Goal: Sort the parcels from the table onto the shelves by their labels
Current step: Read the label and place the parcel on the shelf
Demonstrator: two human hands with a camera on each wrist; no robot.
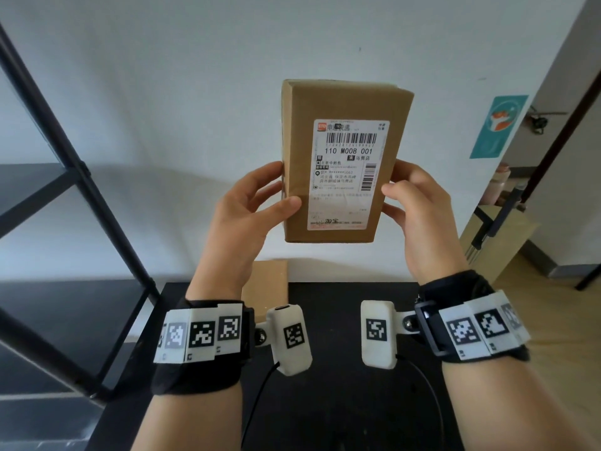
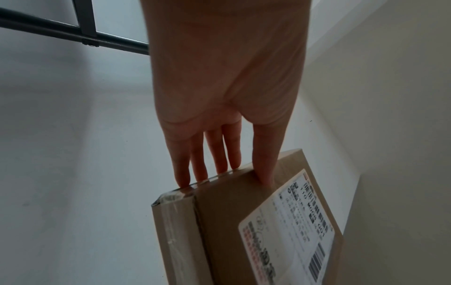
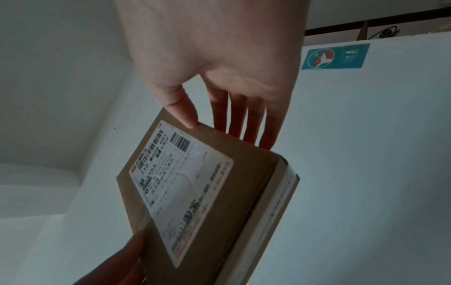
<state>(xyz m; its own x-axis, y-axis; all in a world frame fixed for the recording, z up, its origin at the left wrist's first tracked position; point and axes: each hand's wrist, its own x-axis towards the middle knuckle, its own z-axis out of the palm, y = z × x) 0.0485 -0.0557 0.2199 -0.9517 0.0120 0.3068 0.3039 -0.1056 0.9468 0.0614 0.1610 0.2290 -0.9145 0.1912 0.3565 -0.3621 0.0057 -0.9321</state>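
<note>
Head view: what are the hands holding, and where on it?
A cardboard parcel, upright, label facing the camera. The left hand pinches its lower left edge, the right hand its lower right edge.

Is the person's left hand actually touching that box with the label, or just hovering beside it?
Touching. The head view shows the left hand with its thumb pressed on the parcel's front; the left wrist view shows the fingers behind its edge.

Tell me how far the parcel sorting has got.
Done: nothing shows as sorted; the visible shelves hold no parcel. In hand: the left hand and right hand hold a labelled parcel up, label facing the camera. Left: shelving it, then another parcel waiting on the table.
</note>
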